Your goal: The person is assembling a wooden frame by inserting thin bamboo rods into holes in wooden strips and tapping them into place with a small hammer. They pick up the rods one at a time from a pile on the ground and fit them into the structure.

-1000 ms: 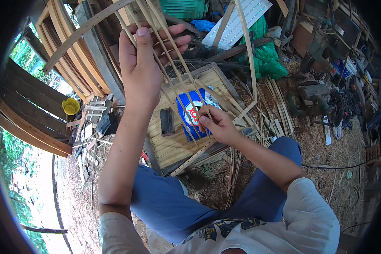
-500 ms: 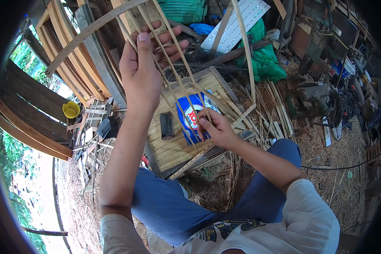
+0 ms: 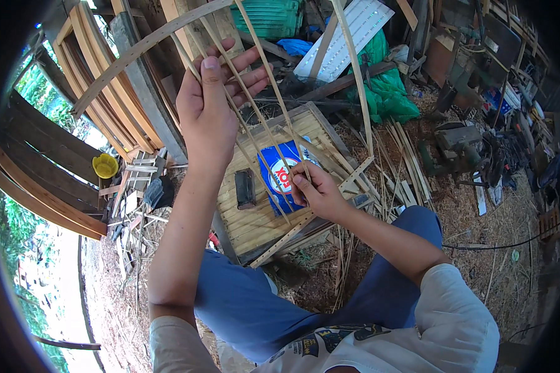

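The left hand (image 3: 214, 102) is raised, gripping thin bamboo strips (image 3: 255, 105) that fan up and down from it. The right hand (image 3: 314, 189) pinches the strips lower down, above a slatted board (image 3: 255, 217) bearing a blue packet (image 3: 279, 180) and a dark block (image 3: 245, 188).

- Just one view, from a camera up on the person's head.
- Looks down and forward, over the blue-trousered lap (image 3: 242, 304) to the straw-covered ground (image 3: 479, 248).
- Very close to the left hand (image 3: 208, 109), raised high and filling the upper middle.
- A bit further from the right hand (image 3: 314, 189), lower and near the middle.
- Both forearms coming in from the bottom edge.
- Round fisheye picture with dark corners; straight planks (image 3: 37, 180) bent near the left rim.
- No second view to share anything with.
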